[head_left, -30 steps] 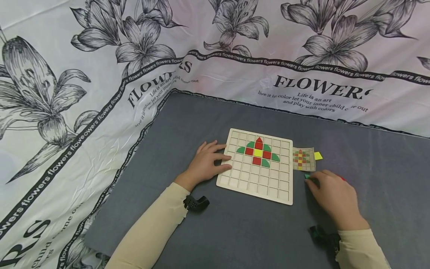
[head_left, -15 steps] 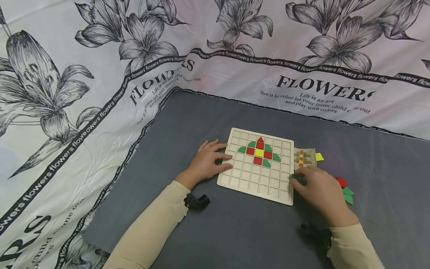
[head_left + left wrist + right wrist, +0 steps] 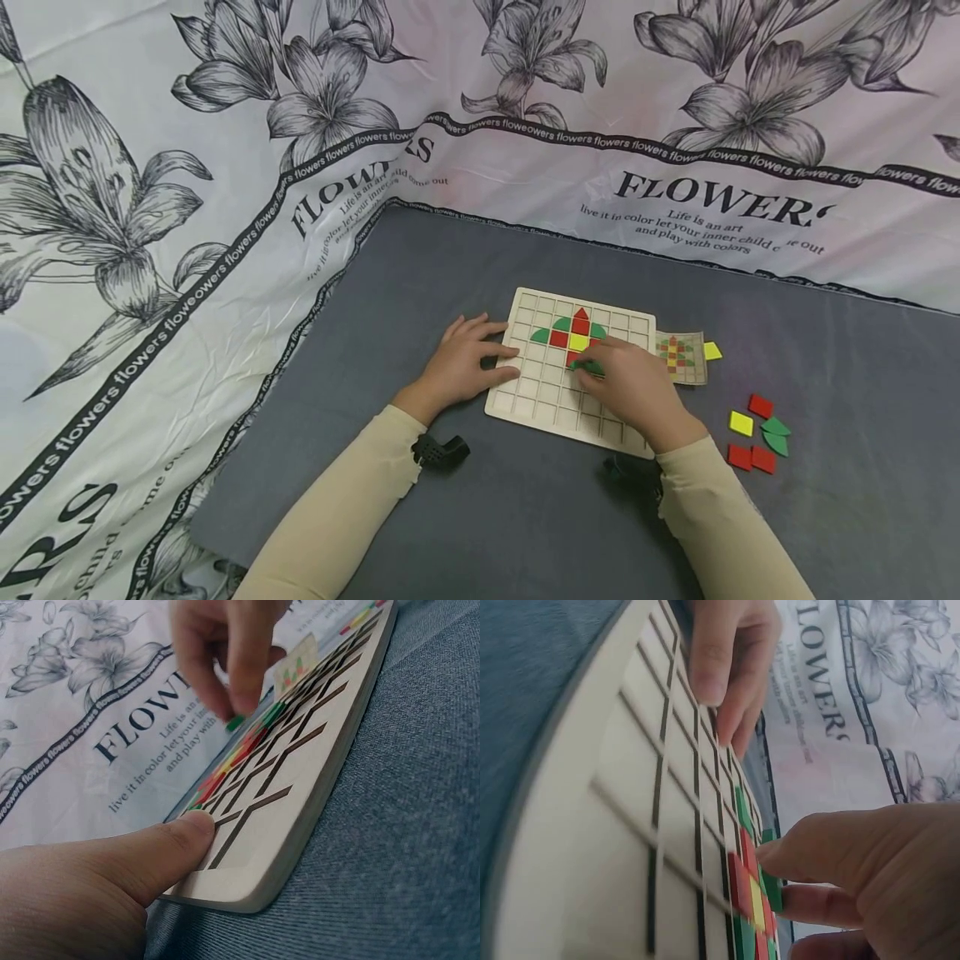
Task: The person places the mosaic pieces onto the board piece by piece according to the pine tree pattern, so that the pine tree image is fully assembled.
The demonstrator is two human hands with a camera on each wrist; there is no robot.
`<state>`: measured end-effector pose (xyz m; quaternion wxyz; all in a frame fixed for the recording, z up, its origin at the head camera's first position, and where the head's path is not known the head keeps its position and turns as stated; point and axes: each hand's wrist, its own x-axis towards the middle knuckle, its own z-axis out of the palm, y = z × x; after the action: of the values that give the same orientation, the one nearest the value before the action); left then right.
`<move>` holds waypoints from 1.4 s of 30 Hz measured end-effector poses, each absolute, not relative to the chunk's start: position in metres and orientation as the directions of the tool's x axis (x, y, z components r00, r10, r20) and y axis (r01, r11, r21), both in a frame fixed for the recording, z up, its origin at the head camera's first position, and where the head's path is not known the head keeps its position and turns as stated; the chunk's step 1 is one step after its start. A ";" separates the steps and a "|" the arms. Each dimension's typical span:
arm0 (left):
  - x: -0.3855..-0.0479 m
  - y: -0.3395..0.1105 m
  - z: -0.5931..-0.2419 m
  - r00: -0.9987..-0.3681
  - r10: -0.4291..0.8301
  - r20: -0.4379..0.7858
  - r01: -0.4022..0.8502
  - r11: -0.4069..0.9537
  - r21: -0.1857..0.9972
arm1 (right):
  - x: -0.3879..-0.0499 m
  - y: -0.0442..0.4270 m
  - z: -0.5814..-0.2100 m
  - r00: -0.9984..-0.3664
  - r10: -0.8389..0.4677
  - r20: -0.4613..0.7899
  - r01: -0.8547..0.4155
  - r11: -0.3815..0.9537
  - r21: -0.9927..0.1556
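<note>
A wooden grid board (image 3: 536,387) lies on the grey table, with red, green and yellow flat pieces set in its upper middle cells. My left hand (image 3: 465,362) rests on the board's left edge, fingers spread and thumb (image 3: 196,825) on top of the rim. Over the board, my right hand (image 3: 637,387) pinches a green tile (image 3: 235,722) between thumb and finger, near the lower red square (image 3: 572,358). In the right wrist view the green tile (image 3: 771,874) stands tilted above the grid. My right hand covers part of the pattern's right side.
A small pattern card (image 3: 690,367) lies against the board's right edge, with a yellow piece (image 3: 712,350) at its far side. Further right are several loose tiles, among them a yellow square (image 3: 741,423), a red square (image 3: 761,406) and a green leaf-shaped one (image 3: 775,443).
My right hand has carried the green tile leftward from beside the card to over the board, uncovering the loose tiles on the right. My left hand has stayed put.
</note>
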<state>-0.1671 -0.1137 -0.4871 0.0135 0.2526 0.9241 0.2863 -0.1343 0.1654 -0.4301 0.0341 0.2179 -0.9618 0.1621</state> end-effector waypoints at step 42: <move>-0.168 -0.114 -0.491 -0.874 0.469 0.128 0.460 0.710 0.533 | -0.151 0.143 -0.443 -0.855 -0.503 0.126 -0.517 0.808 -0.283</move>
<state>-0.1679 -0.1136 -0.4911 0.0083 0.2511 0.9248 0.2858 -0.1510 0.1432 -0.4435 0.0225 0.2681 -0.9505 0.1554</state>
